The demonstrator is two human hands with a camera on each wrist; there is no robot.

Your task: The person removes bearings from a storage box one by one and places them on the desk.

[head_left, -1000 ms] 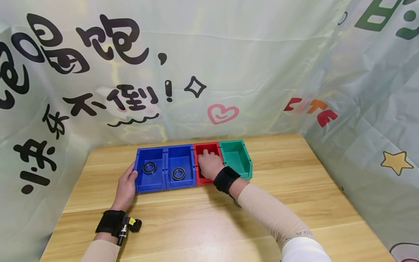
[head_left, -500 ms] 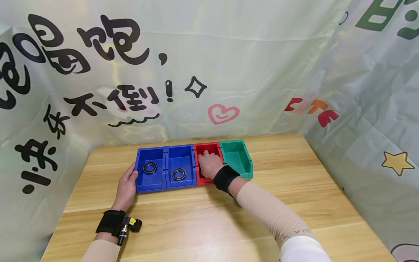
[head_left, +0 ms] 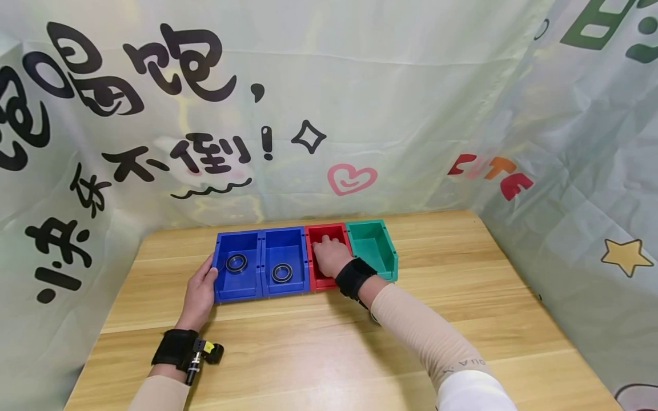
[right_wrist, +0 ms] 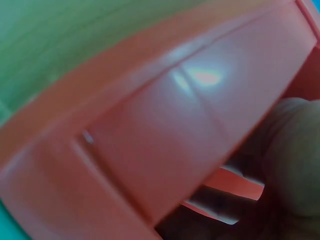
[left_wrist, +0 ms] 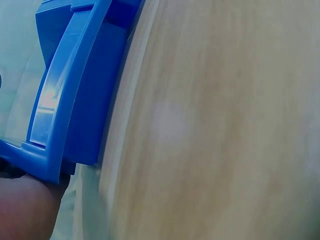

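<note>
My left hand (head_left: 199, 294) grips the left end of the left blue bin (head_left: 247, 292), thumb at its edge; the left wrist view shows the thumb (left_wrist: 27, 207) against the bin's corner. Inside that bin lies a bearing (head_left: 242, 266), a dark ring with a metallic band. A second bearing (head_left: 289, 277) lies in the other blue bin (head_left: 284, 245). My right hand (head_left: 331, 257) reaches down into the red bin (head_left: 322, 283), fingers bent. Its fingertips, and whatever they may hold, are hidden. Close up, the right wrist view shows the red wall (right_wrist: 165, 135) beside the fingers.
A green bin (head_left: 371, 242) adjoins the red one on the right, completing a row on the wooden table (head_left: 288, 354). Something small and round (head_left: 374, 318) shows partly beneath the right forearm. Printed cloth (head_left: 401, 114) hangs behind and at both sides.
</note>
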